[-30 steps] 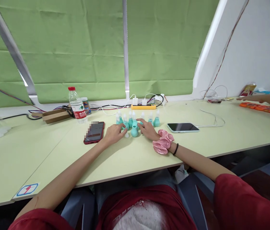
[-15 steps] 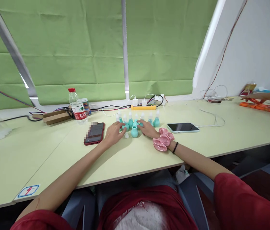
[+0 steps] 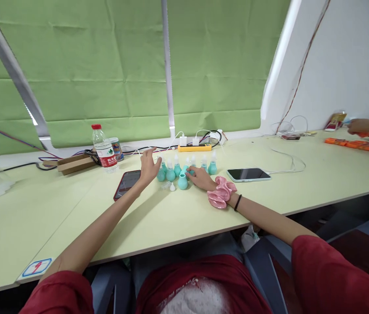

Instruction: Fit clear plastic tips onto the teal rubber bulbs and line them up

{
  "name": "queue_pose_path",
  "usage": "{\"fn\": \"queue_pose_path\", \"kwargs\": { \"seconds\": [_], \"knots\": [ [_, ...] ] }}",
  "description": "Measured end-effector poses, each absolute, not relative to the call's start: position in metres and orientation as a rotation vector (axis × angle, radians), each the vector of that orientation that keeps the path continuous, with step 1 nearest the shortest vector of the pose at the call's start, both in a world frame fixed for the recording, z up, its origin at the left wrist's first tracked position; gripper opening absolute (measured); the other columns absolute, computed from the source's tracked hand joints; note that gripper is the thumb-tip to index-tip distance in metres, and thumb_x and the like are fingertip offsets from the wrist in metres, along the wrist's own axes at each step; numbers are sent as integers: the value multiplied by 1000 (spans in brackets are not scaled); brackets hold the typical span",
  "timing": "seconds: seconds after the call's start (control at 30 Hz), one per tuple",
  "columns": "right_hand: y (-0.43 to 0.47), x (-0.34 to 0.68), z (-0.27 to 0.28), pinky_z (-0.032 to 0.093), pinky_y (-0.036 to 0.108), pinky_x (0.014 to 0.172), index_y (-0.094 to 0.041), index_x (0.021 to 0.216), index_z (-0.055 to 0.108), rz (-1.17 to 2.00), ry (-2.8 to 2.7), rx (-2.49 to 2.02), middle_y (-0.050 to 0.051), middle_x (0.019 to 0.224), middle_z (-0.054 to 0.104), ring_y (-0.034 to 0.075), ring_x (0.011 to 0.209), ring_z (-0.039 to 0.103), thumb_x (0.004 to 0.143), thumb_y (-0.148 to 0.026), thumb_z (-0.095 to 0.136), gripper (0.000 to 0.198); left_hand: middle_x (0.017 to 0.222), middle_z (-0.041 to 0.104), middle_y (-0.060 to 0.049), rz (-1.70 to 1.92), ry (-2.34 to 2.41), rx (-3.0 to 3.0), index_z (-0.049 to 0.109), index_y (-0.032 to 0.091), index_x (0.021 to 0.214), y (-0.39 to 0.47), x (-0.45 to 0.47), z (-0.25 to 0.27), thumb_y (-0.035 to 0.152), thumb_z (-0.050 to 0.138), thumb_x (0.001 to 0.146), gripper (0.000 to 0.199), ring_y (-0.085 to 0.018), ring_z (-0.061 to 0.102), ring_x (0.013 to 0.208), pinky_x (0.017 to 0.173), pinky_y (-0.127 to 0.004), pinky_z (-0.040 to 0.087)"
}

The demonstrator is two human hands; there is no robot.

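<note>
Teal bulbs [image 3: 170,175] stood close together near the centre of the frame, most of them capped with clear tips, on a pale table [image 3: 171,226]. One open bulb [image 3: 182,182], its bare mouth facing up, sat at the front of the cluster. Just to the left of it in the frame lay a small white stopper [image 3: 172,187] and, beside that, a clear piece [image 3: 165,186] too faint to make out fully.

The right hand [image 3: 202,179] rested low beside the open bulb, its fingers bent in among the teal shapes; whether they pinched one or merely touched it, I could not tell. The left hand [image 3: 149,169] hung above the table, left of the cluster, thumb and fingers spread wide with nothing seen between them.

Crowding looked like the main hazard. Rounded bulbs set so near one another could easily have toppled in a chain if the right fingers nudged one sideways. The loose stopper, small and unattended, seemed likely to roll or be brushed away by a passing wrist. A careless drop of the left hand could have knocked the tips at the cluster's left edge or shoved the dark phone [image 3: 125,185] under its wrist. The bulky pink scrunchie [image 3: 222,192] on the right wrist might also have caught a bulb on a wide sweep.
</note>
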State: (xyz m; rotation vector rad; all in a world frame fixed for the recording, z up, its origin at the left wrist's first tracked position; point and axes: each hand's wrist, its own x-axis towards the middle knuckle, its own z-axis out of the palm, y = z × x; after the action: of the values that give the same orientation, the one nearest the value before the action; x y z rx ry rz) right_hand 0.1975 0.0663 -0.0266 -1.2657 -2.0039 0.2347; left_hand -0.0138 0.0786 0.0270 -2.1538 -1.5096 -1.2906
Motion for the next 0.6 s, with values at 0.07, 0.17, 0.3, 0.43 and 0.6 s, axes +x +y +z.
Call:
{"fn": "queue_pose_path", "kwargs": {
  "seconds": [0.07, 0.17, 0.3, 0.43, 0.6],
  "knots": [
    [68, 198, -29, 38, 23, 59, -15, 90, 56, 265, -2006, -1237, -6, 40, 45, 10, 44, 46, 77, -32, 45, 24, 115, 42, -11, -1281, -1391, -2079, 42, 15, 113, 79, -5, 37, 25, 38, 77, 37, -23, 35, 108, 92, -38, 28],
    [71, 200, -31, 38, 22, 55, -14, 89, 56, 369, -2000, -1186, -6, 38, 45, 9, 40, 45, 77, -34, 46, 26, 106, 50, -9, -1033, -1286, -2264, 50, 16, 103, 87, 21, 57, 26, 36, 78, 30, -23, 36, 104, 88, -37, 32],
    [72, 201, -31, 38, 20, 49, -12, 88, 58, 478, -1946, -1161, -5, 39, 47, 8, 36, 43, 75, -35, 48, 29, 102, 53, -12, -590, -1419, -2426, 53, 14, 100, 112, 67, 74, 24, 36, 77, 30, -26, 37, 105, 84, -41, 34],
    [72, 202, -30, 39, 21, 53, -10, 86, 63, 453, -1951, -1133, -4, 38, 47, 8, 38, 43, 73, -35, 50, 31, 107, 50, -19, -268, -1612, -2469, 52, 11, 100, 136, 98, 74, 17, 37, 75, 30, -29, 39, 106, 83, -51, 29],
    [75, 204, -31, 38, 22, 52, -10, 82, 67, 415, -1979, -1105, -3, 37, 46, 7, 37, 39, 74, -42, 48, 37, 97, 58, -16, -89, -1743, -2553, 56, 14, 95, 155, 110, 68, 18, 47, 69, 28, -29, 49, 95, 79, -59, 26]
  ]
}}
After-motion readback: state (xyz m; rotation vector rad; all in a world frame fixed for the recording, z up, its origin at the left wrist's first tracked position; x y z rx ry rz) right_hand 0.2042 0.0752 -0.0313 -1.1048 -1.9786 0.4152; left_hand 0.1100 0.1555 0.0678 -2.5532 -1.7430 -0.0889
